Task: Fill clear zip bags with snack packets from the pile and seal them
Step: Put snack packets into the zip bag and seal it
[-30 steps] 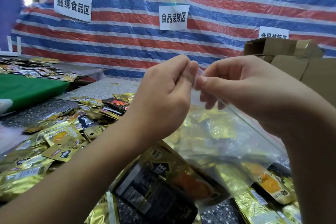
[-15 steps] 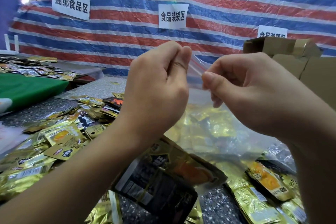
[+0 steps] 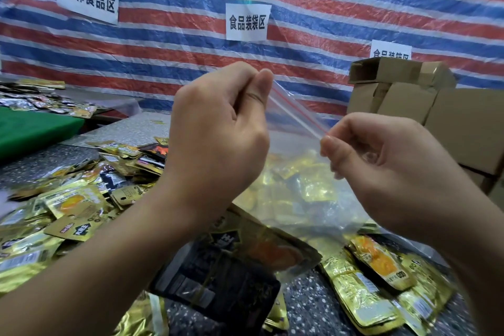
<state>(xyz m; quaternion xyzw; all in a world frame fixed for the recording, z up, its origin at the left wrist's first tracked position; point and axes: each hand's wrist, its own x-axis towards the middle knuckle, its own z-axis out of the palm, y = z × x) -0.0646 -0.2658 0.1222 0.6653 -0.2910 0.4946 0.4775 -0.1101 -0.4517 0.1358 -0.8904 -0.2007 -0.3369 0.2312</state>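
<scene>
The left hand [image 3: 218,131] pinches one end of the zip bag's [image 3: 300,185] red-lined strip, the right hand [image 3: 387,166] pinches the other; held taut above the bench [image 3: 308,305], likely for sealing. Snack packets [image 3: 294,180] sit inside; the pile [image 3: 68,207] lies below.

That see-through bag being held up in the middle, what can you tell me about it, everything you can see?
The clear zip bag looks like thin, soft transparent plastic with a red line along its zip strip at the top. It hangs in the air above the table, the strip slanting down to the right. The left hand pinches the upper end of the strip, the right hand the lower end. Gold and black snack packets show through it, bulging at the bottom. Whether the zip is fully closed cannot be told.
</scene>
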